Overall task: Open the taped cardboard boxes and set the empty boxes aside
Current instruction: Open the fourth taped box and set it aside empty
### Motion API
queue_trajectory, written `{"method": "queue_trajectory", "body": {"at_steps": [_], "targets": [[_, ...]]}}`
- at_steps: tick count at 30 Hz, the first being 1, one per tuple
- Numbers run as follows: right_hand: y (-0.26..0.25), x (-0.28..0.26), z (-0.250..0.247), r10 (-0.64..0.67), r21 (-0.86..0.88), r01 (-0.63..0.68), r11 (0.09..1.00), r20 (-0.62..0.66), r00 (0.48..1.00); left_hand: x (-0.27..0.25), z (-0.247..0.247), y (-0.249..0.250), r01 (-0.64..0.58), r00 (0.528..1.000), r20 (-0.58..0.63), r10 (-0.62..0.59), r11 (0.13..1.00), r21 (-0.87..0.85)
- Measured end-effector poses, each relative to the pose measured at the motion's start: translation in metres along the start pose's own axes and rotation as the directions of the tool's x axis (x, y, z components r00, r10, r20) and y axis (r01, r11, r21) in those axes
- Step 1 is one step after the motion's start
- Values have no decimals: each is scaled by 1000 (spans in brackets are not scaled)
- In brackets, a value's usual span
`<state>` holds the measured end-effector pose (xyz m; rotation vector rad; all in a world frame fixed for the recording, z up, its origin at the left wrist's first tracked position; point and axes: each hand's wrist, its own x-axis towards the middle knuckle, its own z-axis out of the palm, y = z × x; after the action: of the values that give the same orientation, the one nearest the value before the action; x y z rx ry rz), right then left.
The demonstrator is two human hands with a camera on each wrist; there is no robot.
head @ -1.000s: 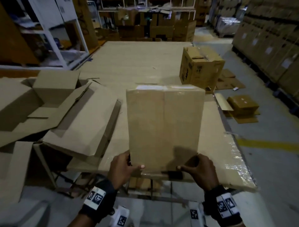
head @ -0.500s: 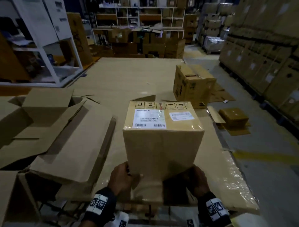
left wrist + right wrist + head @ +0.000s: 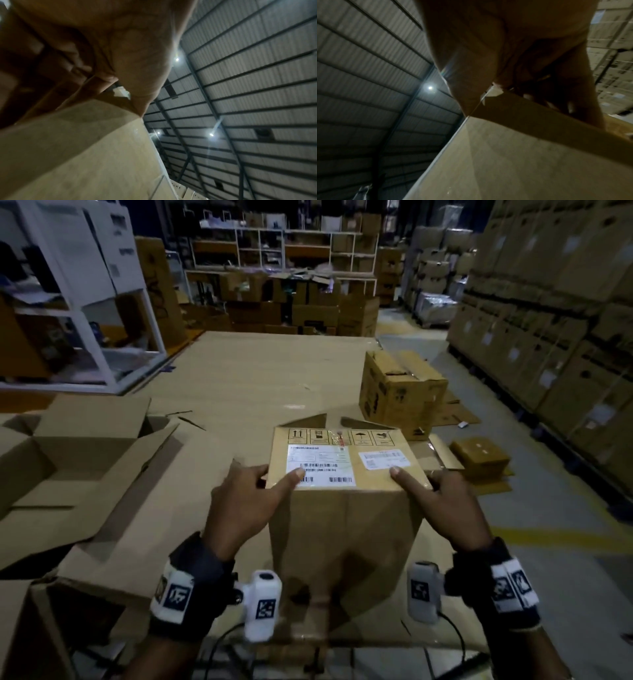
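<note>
A taped cardboard box [image 3: 346, 529] stands upright near the front edge of the cardboard-covered table [image 3: 239, 378], its labelled, clear-taped face on top. My left hand [image 3: 260, 487] holds the top left corner, thumb on the white barcode label and fingers down the left side. My right hand [image 3: 416, 484] holds the top right corner the same way, thumb on top. In the left wrist view the left hand [image 3: 137, 54] lies over the box [image 3: 77, 155] edge. The right wrist view shows the right hand [image 3: 505, 47] over the box [image 3: 513, 162] corner.
Opened, empty boxes [image 3: 85, 474] lie piled on the left of the table. Another open box [image 3: 400, 395] stands at the table's far right edge. A small box [image 3: 479, 457] lies on flat cardboard on the floor. Stacked cartons [image 3: 548, 320] line the right; white shelving [image 3: 102, 302] stands at the left.
The box has tipped from a plain face toward me to upright with the labelled face on top. Both hands moved from its lower edge up to its top corners.
</note>
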<state>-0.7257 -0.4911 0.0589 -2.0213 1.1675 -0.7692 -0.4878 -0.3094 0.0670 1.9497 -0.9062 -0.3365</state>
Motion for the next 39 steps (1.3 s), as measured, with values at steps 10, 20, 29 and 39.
{"method": "queue_trajectory", "body": {"at_steps": [10,20,29,39], "targets": [[2,-73,-30,62,232,-127,964,268,961,-78,-1,-20,120,981,188,-51,919,-375],[17,-137,-28,-28,232,-42,972,289,957,-128,0,-52,141,971,232,-65,934,-328],[116,-116,77,15,156,-40,987,161,987,-96,46,-149,-19,989,146,28,998,-58],[164,-88,112,118,73,-120,990,25,993,-86,75,-160,-28,985,174,4,990,137]]}}
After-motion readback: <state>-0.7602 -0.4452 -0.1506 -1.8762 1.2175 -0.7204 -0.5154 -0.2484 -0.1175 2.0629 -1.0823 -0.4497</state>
